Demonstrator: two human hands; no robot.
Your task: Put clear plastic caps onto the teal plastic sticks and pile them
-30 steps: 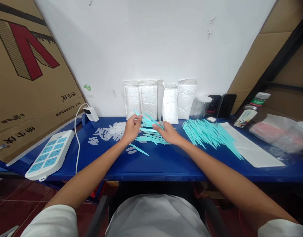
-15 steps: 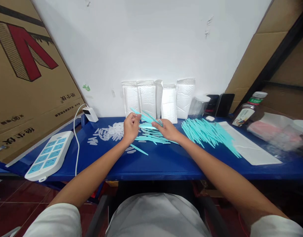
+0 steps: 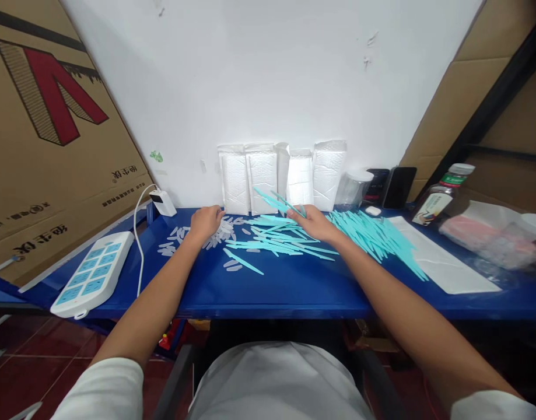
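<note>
My right hand (image 3: 311, 224) is closed around a few thin, tapered turquoise sticks (image 3: 272, 201), whose tips fan out up and to the left. Under and beside it, a loose heap of the same turquoise sticks (image 3: 276, 239) lies on the blue table. My left hand (image 3: 205, 224) rests at the pile of small translucent plastic sleeves (image 3: 219, 233), its fingers curled together. Whatever is between those fingertips, if anything, is hidden. One lone turquoise stick (image 3: 245, 262) lies in front, close to a few loose sleeves (image 3: 233, 265).
A larger pile of turquoise sticks (image 3: 368, 233) lies to the right, partly on a white sheet (image 3: 447, 262). White padded envelopes (image 3: 263, 175) lean on the wall. A clear jar (image 3: 355, 186), phones (image 3: 399, 186) and a bottle (image 3: 442, 192) stand behind; a power strip (image 3: 93, 271) sits left.
My left hand has moved left, away from the sticks, to the pile of translucent sleeves. My right hand has shifted slightly right and still holds its turquoise sticks.
</note>
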